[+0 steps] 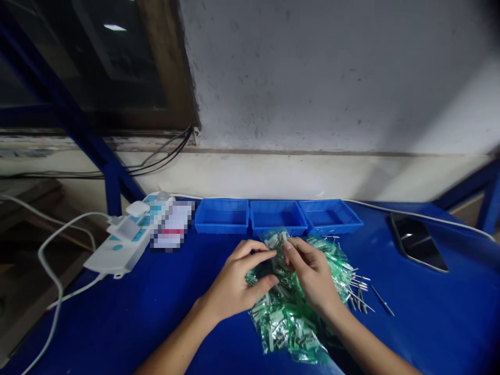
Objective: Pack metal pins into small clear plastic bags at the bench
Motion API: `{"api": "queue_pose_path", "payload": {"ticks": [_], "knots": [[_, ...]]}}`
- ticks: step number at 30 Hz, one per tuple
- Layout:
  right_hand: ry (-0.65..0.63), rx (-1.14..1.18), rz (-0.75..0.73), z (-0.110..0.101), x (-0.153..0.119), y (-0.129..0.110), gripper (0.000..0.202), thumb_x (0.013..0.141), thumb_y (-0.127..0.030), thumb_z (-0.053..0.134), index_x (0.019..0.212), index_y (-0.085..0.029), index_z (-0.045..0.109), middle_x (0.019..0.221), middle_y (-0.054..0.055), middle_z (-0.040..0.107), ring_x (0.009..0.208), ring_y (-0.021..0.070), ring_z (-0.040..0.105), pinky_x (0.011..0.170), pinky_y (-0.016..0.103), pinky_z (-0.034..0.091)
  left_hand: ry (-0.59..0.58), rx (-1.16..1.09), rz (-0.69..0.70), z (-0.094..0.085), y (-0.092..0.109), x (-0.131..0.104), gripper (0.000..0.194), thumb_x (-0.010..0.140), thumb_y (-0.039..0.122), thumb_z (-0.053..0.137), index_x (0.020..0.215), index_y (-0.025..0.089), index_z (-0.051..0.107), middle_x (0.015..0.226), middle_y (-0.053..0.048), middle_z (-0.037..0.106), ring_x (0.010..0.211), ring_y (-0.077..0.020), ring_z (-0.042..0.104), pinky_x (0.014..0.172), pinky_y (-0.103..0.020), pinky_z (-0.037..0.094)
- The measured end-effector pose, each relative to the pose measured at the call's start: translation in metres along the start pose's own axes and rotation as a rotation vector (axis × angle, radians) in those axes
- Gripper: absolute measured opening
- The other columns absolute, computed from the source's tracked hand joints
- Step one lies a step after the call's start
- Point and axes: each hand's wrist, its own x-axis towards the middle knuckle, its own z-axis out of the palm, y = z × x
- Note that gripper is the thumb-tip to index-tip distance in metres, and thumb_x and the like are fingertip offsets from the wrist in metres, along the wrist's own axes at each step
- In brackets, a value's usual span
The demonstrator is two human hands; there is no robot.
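My left hand (244, 278) is open, its thumb and fingers apart, at the left side of a heap of clear and green plastic packets (291, 325). Across from it, my right hand (312, 268) pinches a small clear packet (274, 239) that has small parts inside. This packet is above the upper part of the heap, near the left fingertips. Thin metal pins (358, 294) lie loose at the right edge of the heap, and a longer one (383, 300) lies a little farther right.
Three blue bins (222, 216) stand in a row behind the heap. A white power strip (121, 245) with cables is at the left, beside a pixelated item (173, 226). A dark phone (417, 242) lies at the right on the blue table (164, 307).
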Motion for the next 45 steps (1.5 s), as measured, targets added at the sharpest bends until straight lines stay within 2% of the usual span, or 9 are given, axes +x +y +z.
{"api": "queue_pose_path", "payload": {"ticks": [8, 13, 19, 22, 27, 31, 35, 40, 45], "knots": [[-0.099, -0.386, -0.576, 0.001, -0.012, 0.01, 0.049, 0.083, -0.005, 0.045, 0.125, -0.03, 0.053, 0.107, 0.009, 0.049, 0.093, 0.0206, 0.052, 0.072, 0.036, 0.05, 0.157, -0.564, -0.454, 0.003, -0.017, 0.001, 0.044, 0.089, 0.052, 0.039, 0.079, 0.015, 0.061, 0.065, -0.002, 0.055, 0.059, -0.0119, 0.049, 0.052, -0.022, 0.036], [-0.213, -0.521, -0.602, 0.0, -0.015, 0.016, 0.062, 0.075, 0.003, 0.041, 0.13, -0.027, 0.046, 0.118, 0.012, 0.041, 0.106, 0.0252, 0.047, 0.074, 0.039, 0.05, 0.199, -0.166, -0.339, -0.003, -0.011, 0.005, 0.026, 0.086, 0.039, 0.051, 0.077, 0.017, 0.061, 0.063, 0.001, 0.054, 0.057, -0.0115, 0.048, 0.052, -0.022, 0.037], [-0.135, -0.46, -0.506, 0.0, -0.012, 0.011, 0.04, 0.078, -0.002, 0.044, 0.112, -0.021, 0.052, 0.113, 0.012, 0.044, 0.097, 0.0227, 0.051, 0.076, 0.038, 0.049, 0.744, 0.631, 0.042, -0.056, -0.017, 0.025, 0.017, 0.079, 0.027, 0.063, 0.095, 0.022, 0.068, 0.084, -0.004, 0.063, 0.079, -0.019, 0.058, 0.078, -0.032, 0.043], [-0.042, -0.387, -0.498, 0.0, -0.011, 0.011, 0.023, 0.078, -0.003, 0.046, 0.094, -0.02, 0.048, 0.102, 0.01, 0.046, 0.094, 0.0218, 0.051, 0.075, 0.036, 0.047, 0.845, 0.825, 0.115, -0.079, -0.033, 0.033, 0.02, 0.079, 0.027, 0.064, 0.098, 0.026, 0.068, 0.084, -0.005, 0.063, 0.083, -0.0212, 0.056, 0.08, -0.035, 0.042], [-0.025, -0.446, -0.557, -0.006, -0.009, 0.011, 0.018, 0.078, -0.003, 0.049, 0.085, -0.019, 0.048, 0.106, 0.01, 0.045, 0.092, 0.0214, 0.05, 0.075, 0.037, 0.045, 0.687, 1.037, -0.059, -0.075, -0.05, 0.033, 0.028, 0.084, 0.037, 0.056, 0.107, 0.024, 0.065, 0.094, -0.009, 0.061, 0.093, -0.027, 0.051, 0.08, -0.04, 0.041], [-0.027, -0.546, -0.601, -0.008, -0.005, 0.012, 0.018, 0.078, -0.004, 0.051, 0.085, -0.02, 0.055, 0.107, 0.01, 0.049, 0.091, 0.0227, 0.05, 0.074, 0.038, 0.045, 0.342, 1.099, -0.285, -0.038, -0.049, 0.021, 0.058, 0.085, 0.048, 0.049, 0.133, 0.016, 0.042, 0.119, -0.017, 0.052, 0.111, -0.0365, 0.042, 0.08, -0.048, 0.041], [-0.003, -0.621, -0.618, -0.007, 0.0, 0.016, 0.018, 0.079, -0.005, 0.053, 0.081, -0.021, 0.06, 0.103, 0.009, 0.055, 0.086, 0.0217, 0.052, 0.071, 0.037, 0.045, 0.144, 0.954, -0.205, -0.007, -0.051, 0.011, 0.055, 0.088, 0.045, 0.044, 0.136, 0.018, 0.035, 0.129, -0.015, 0.046, 0.12, -0.0329, 0.036, 0.089, -0.049, 0.039], [-0.039, -0.597, -0.605, -0.005, 0.001, 0.019, 0.015, 0.081, -0.007, 0.055, 0.08, -0.02, 0.062, 0.102, 0.009, 0.057, 0.086, 0.0211, 0.053, 0.07, 0.036, 0.045, 0.231, 0.813, -0.125, -0.01, -0.045, 0.013, 0.045, 0.088, 0.035, 0.048, 0.13, 0.02, 0.041, 0.127, -0.013, 0.046, 0.117, -0.0299, 0.04, 0.087, -0.046, 0.041], [-0.081, -0.553, -0.58, -0.005, -0.003, 0.017, 0.014, 0.081, -0.008, 0.055, 0.081, -0.02, 0.062, 0.104, 0.009, 0.056, 0.089, 0.022, 0.053, 0.072, 0.038, 0.045, 0.288, 0.704, -0.159, -0.036, -0.029, 0.011, 0.021, 0.089, 0.029, 0.044, 0.077, 0.018, 0.057, 0.08, -0.004, 0.057, 0.08, -0.0182, 0.054, 0.074, -0.033, 0.044]]}}
